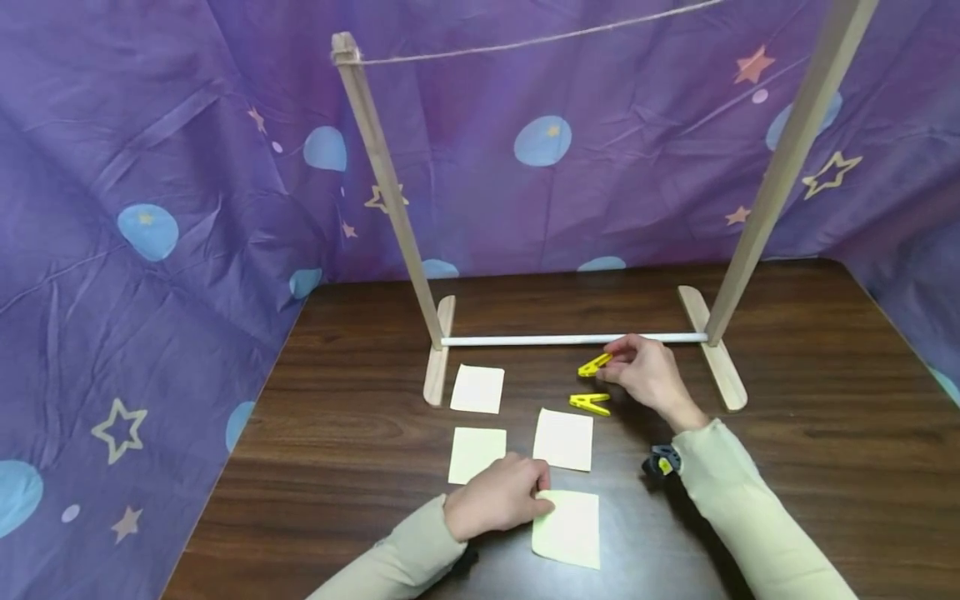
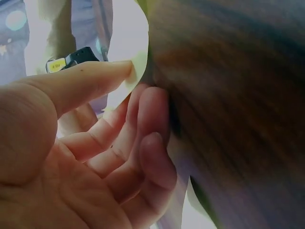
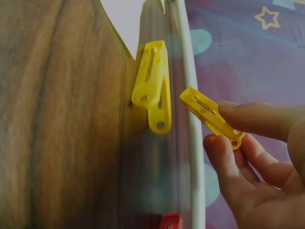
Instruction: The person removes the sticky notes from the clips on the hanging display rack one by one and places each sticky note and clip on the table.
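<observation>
My right hand (image 1: 647,375) pinches a yellow clothespin (image 3: 209,114) between thumb and fingers, in front of the white bar. A second yellow clothespin (image 1: 589,403) lies on the table just below that hand. Nearer the front edge, my left hand (image 1: 501,497) pinches the upper left corner of a pale yellow paper square (image 1: 570,533). In the left wrist view that paper (image 2: 128,36) bends up between the thumb and the curled fingers. Three more paper squares lie about: one (image 1: 564,439) behind the held one, one (image 1: 477,454) beside the left hand, one (image 1: 477,389) farther back.
A wooden stand with a left post (image 1: 390,192), a right post (image 1: 787,167) and a white bar (image 1: 525,340) rises behind the papers. A string (image 1: 540,40) runs between the posts. Part of a red object (image 3: 170,221) shows beside the bar. Purple cloth (image 1: 480,208) hangs behind.
</observation>
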Demonstrator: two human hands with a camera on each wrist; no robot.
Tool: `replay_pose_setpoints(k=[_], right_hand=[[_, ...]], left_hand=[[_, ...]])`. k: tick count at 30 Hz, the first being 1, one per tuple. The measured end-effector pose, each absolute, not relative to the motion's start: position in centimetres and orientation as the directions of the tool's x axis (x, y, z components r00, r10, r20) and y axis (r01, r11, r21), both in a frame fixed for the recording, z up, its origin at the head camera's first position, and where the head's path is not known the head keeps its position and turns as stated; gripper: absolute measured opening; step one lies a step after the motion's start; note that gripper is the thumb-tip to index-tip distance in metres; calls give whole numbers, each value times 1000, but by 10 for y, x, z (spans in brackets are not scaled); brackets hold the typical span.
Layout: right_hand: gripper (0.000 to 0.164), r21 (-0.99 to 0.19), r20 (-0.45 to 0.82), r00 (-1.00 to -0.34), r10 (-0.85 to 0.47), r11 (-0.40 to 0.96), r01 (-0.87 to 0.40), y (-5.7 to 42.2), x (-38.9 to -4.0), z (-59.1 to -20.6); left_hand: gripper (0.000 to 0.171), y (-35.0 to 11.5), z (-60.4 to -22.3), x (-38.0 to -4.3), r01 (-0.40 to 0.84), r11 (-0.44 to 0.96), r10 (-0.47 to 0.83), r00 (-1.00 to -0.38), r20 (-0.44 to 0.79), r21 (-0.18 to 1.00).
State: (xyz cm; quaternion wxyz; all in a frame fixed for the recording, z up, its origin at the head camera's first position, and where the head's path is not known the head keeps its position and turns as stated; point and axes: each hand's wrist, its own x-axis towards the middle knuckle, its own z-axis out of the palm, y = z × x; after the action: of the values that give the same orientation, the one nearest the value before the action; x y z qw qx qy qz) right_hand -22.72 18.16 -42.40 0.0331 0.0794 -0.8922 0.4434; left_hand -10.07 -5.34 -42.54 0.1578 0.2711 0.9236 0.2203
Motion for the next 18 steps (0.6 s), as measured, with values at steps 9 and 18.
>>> replay_pose_setpoints(k=[9, 18], right_hand=[[32, -740, 136, -981, -137, 644, -193, 182, -227, -431], [32, -618, 171, -967, -188, 744, -254, 187, -225, -435]], left_hand=[[16, -48, -427, -97, 454, 773, 561, -816, -142, 442], [14, -40, -426, -97, 415, 789, 540, -821, -187, 454]])
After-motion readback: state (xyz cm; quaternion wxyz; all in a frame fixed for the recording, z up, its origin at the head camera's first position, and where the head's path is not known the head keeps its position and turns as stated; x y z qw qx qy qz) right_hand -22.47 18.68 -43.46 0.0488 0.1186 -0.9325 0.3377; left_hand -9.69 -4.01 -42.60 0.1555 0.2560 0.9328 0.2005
